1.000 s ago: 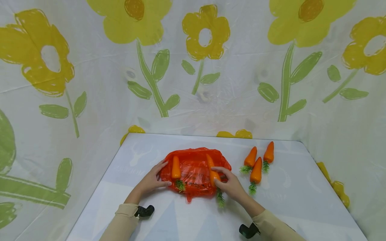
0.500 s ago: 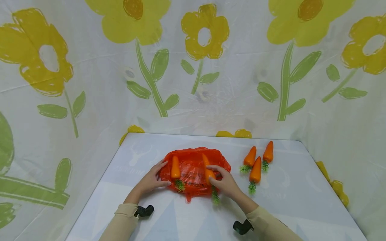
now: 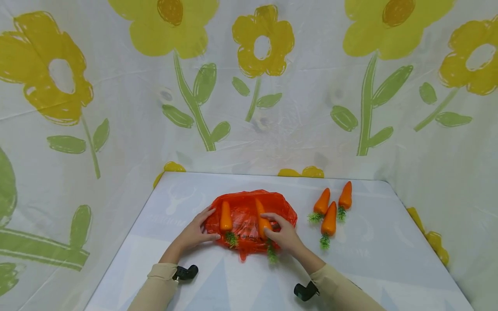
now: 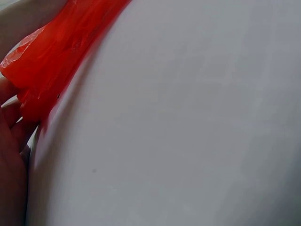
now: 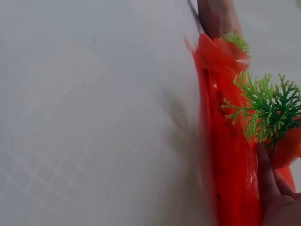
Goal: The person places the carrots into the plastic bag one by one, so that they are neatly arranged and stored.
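Note:
A red plastic bag (image 3: pixel 246 221) lies spread on the table, with an orange carrot (image 3: pixel 226 217) with a green leafy top on its left part. My left hand (image 3: pixel 194 231) holds the bag's left edge between thumb and fingers; the left wrist view shows the red plastic (image 4: pixel 51 61) between them. My right hand (image 3: pixel 285 233) pinches a second carrot (image 3: pixel 262 222) over the bag's right part. Its tip points away from me and its leafy top (image 3: pixel 271 252) hangs toward me. In the right wrist view the green leaves (image 5: pixel 268 106) stand out beside the red bag.
Three more carrots with green tops, one at the front (image 3: pixel 329 220), one at the left (image 3: pixel 321 202) and one at the back (image 3: pixel 345 196), lie to the right of the bag on the pale table (image 3: pixel 373 259). A flower-print curtain (image 3: pixel 295 129) surrounds the table's far side.
My right hand has moved left with its carrot, bringing it closer to the carrot on the bag's left part. The left hand has stayed at the bag's edge.

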The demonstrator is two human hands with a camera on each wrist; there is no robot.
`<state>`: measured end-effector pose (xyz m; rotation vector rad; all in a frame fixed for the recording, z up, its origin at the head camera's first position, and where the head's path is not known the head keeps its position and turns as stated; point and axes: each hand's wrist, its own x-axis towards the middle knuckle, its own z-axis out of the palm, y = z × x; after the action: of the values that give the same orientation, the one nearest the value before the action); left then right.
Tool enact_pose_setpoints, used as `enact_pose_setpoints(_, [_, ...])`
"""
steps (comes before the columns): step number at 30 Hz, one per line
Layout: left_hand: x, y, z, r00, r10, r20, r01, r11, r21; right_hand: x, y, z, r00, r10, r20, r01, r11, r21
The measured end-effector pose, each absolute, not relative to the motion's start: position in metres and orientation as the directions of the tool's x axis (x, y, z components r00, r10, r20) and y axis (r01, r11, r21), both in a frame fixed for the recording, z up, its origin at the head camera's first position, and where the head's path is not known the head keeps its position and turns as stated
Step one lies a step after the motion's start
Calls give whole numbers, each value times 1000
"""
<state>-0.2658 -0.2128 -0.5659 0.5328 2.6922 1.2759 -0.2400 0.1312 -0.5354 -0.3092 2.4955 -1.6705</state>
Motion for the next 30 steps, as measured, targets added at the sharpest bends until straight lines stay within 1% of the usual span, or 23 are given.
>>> enact_pose_setpoints(11, [-266,-213,-567,-933,357,36,254,587,769,-244,121,-541,-970,-245,8,-100,369,-924])
enact_pose_setpoints(21, [-265,-213,-568,-935,353,18,241,599,764,-249,109,-546,-958,-287,4,-117,377,-919])
enact_pose_setpoints(25, [-265,-213,-567,-937,349,8,230,599,767,-251,104,-548,-959,-285,-2,-110,376,-920])
enact_pose_setpoints(30, [-267,-213,-568,-936,352,29,249,598,762,-255,100,-549,-959,-284,7,-118,373,-920])
